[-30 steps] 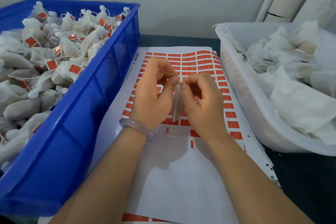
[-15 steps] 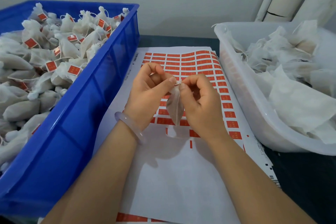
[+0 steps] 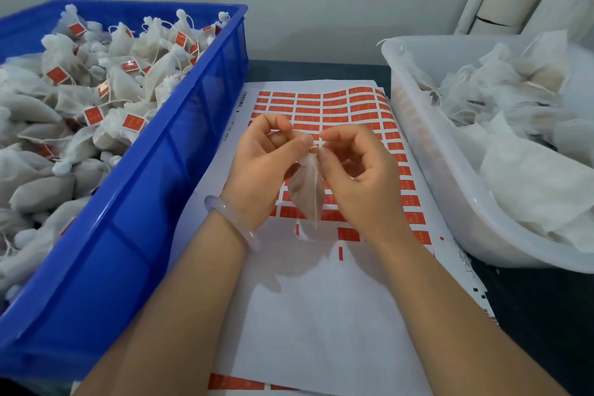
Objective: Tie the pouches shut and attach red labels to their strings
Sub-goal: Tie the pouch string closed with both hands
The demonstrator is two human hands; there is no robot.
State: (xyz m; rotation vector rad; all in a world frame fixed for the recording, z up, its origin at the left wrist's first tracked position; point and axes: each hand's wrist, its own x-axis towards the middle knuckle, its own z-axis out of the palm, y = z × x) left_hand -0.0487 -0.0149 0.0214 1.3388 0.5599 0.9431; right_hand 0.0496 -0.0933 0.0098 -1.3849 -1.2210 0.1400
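Both hands have moved a little apart, so more of the pouch shows between them. The left hand and right hand pinch its top with curled fingers. It hangs over the red label sheet, between the blue bin's wall and the clear tub's rim. Bare white paper lies nearer the person.
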